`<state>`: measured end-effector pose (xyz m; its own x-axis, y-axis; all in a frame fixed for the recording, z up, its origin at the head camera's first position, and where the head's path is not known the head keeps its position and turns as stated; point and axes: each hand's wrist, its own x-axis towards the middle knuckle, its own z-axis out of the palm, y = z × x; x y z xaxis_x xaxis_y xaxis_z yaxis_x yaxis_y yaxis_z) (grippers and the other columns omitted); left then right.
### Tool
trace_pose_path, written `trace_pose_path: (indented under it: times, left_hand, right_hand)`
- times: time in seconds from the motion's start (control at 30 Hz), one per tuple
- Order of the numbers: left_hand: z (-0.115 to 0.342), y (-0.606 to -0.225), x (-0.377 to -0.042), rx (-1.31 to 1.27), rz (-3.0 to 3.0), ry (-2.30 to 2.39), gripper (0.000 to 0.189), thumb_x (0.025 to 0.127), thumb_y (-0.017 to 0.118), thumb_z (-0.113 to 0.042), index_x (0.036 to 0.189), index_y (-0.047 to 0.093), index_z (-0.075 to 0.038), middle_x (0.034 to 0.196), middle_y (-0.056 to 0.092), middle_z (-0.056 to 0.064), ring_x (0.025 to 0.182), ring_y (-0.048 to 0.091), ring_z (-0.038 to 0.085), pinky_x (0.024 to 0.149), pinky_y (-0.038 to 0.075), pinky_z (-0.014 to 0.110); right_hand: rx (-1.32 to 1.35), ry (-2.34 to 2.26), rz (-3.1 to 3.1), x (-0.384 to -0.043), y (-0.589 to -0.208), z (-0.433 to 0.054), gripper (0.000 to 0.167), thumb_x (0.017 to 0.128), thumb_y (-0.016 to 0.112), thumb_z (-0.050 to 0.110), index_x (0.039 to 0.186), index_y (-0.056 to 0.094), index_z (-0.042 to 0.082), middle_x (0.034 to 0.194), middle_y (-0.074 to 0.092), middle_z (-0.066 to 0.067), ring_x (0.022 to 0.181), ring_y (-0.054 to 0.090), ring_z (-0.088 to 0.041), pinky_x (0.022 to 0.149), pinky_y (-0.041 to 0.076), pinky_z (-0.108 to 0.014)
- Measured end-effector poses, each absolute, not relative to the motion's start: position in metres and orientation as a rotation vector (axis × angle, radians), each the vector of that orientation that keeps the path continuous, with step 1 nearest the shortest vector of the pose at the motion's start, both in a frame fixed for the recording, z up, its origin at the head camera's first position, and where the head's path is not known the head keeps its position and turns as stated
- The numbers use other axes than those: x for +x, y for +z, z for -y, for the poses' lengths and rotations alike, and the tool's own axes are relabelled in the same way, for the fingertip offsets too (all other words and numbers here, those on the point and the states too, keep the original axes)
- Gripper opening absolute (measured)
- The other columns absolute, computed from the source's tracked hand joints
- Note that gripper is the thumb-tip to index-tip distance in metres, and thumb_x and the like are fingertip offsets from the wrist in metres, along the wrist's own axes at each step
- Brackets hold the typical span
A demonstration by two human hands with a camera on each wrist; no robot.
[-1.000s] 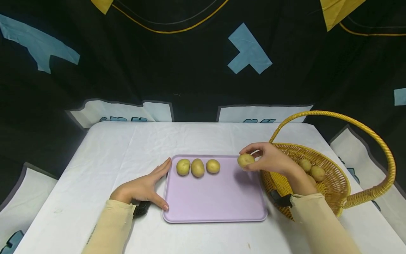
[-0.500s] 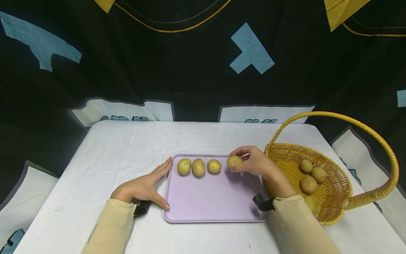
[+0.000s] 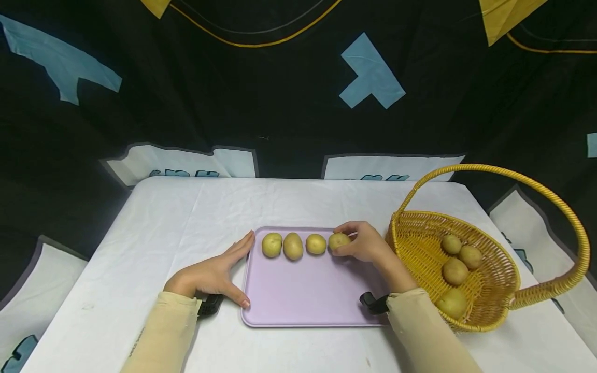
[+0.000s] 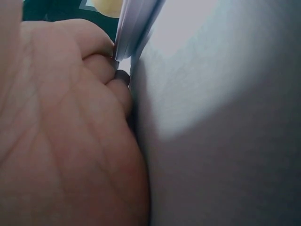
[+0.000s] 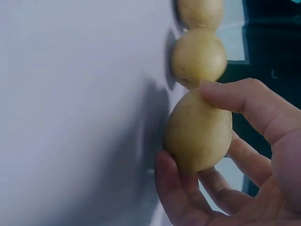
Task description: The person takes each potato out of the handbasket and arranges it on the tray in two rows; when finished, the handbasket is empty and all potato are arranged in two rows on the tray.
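Note:
My right hand (image 3: 366,246) pinches a yellow potato (image 3: 338,241) between thumb and fingers, at the far side of a lilac tray (image 3: 308,292). In the right wrist view the held potato (image 5: 200,134) is close to another potato (image 5: 198,57); whether its underside rests on the tray I cannot tell. Left of it, three potatoes lie in a row along the tray's far edge: a round one (image 3: 272,244), an oblong one (image 3: 293,246) and a smaller one (image 3: 315,244). With thumb and fingers spread, my left hand (image 3: 212,274) rests against the tray's left edge.
A yellow wicker basket (image 3: 415,228) with a tall arched handle (image 3: 536,186) stands right of the tray, near the right forearm. Several potatoes (image 3: 454,271) lie inside it. White cloth (image 3: 261,202) covers the table, and a dark curtain (image 3: 280,103) hangs behind.
My right hand has carried the potato leftward from beside the basket to the end of the row and lowered it. The left hand stays at the tray's edge.

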<state>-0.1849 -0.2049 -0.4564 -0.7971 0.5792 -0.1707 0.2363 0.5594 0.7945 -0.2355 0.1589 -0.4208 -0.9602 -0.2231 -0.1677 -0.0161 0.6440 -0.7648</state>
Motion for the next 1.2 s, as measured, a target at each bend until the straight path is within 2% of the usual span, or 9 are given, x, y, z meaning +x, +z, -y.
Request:
trace_pose_path:
  times: [0.4, 0.7, 0.9, 1.07, 1.2]
  left_hand:
    - [0.2029, -0.4544, -0.1852, 0.683, -2.372, 1.13, 0.146, 0.058, 0.098, -0.037, 0.161, 0.001, -0.005, 0.168, -0.01, 0.011, 0.151, -0.009, 0.037, 0.118, 0.004, 0.06]
    - [0.2037, -0.4553, -0.1858, 0.685, -2.371, 1.139, 0.145, 0.058, 0.098, -0.037, 0.162, 0.001, -0.005, 0.168, -0.009, 0.011, 0.151, -0.008, 0.036, 0.118, 0.004, 0.061]
    - [0.2042, -0.4552, -0.1854, 0.683, -2.372, 1.136, 0.145, 0.058, 0.098, -0.037, 0.162, 0.001, -0.005, 0.168, -0.009, 0.011, 0.151, -0.008, 0.036, 0.118, 0.004, 0.061]
    - [0.2044, -0.4542, -0.1853, 0.682, -2.381, 1.121, 0.145, 0.058, 0.098, -0.038, 0.162, 0.002, -0.006, 0.168, -0.009, 0.011, 0.151, -0.007, 0.036, 0.118, 0.005, 0.06]
    - [0.2046, -0.4547, -0.1851, 0.676, -2.383, 1.119, 0.145, 0.058, 0.098, -0.039, 0.162, 0.002, -0.006, 0.168, -0.009, 0.01, 0.152, -0.007, 0.036, 0.118, 0.005, 0.06]
  right_hand:
    - [-0.112, -1.134, -2.664, -0.2349, -0.4242, -0.1584, 0.049, 0.073, 0.088, 0.013, 0.119, 0.073, 0.007, 0.108, 0.069, -0.012, 0.097, 0.061, -0.026, 0.077, 0.053, -0.035]
    - [-0.165, -1.119, -2.66, -0.2347, -0.4242, -0.1569, 0.053, 0.073, 0.088, 0.014, 0.123, 0.072, 0.008, 0.107, 0.068, -0.01, 0.094, 0.06, -0.025, 0.081, 0.053, -0.036]
    - [-0.22, -1.106, -2.673, -0.2345, -0.4255, -0.1559, 0.056, 0.071, 0.088, 0.012, 0.124, 0.071, 0.008, 0.104, 0.069, -0.008, 0.093, 0.06, -0.024, 0.078, 0.053, -0.035]
    - [-0.256, -1.104, -2.674, -0.2356, -0.4245, -0.1556, 0.057, 0.071, 0.089, 0.011, 0.125, 0.07, 0.006, 0.111, 0.067, -0.011, 0.093, 0.061, -0.023, 0.077, 0.053, -0.035]
    - [-0.25, -1.081, -2.679, -0.2353, -0.4213, -0.1552, 0.06, 0.07, 0.09, 0.012, 0.126, 0.069, 0.007, 0.124, 0.064, -0.015, 0.1, 0.061, -0.027, 0.088, 0.052, -0.042]
